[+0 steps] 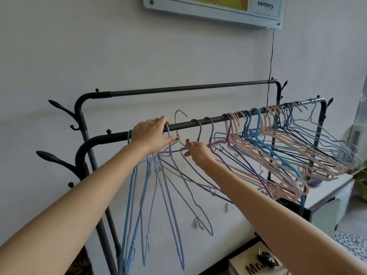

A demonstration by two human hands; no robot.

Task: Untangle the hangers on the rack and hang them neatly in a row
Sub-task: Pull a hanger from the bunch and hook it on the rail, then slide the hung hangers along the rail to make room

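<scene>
A dark metal rack has a front rail (186, 124) and a higher back rail (178, 88). A bunch of thin blue and lilac hangers (158, 195) dangles at the rail's left end. My left hand (151, 135) rests on the front rail, fingers curled over it and around the hook tops of that bunch. My right hand (195, 152) pinches the wire of a pale lilac hanger (179, 124) whose hook sticks up above the rail, off it. Two purple hangers (199, 132) hang just to the right. A dense tangle of pink, blue and purple hangers (278, 151) fills the rail's right half.
The rack stands against a white wall, with branch-shaped pegs (59, 108) on its left post. A white cabinet (329, 195) sits at the right behind the hangers. A cardboard box (250, 264) lies low under the rack. A black cord (271, 56) drops from a wall panel (214, 10).
</scene>
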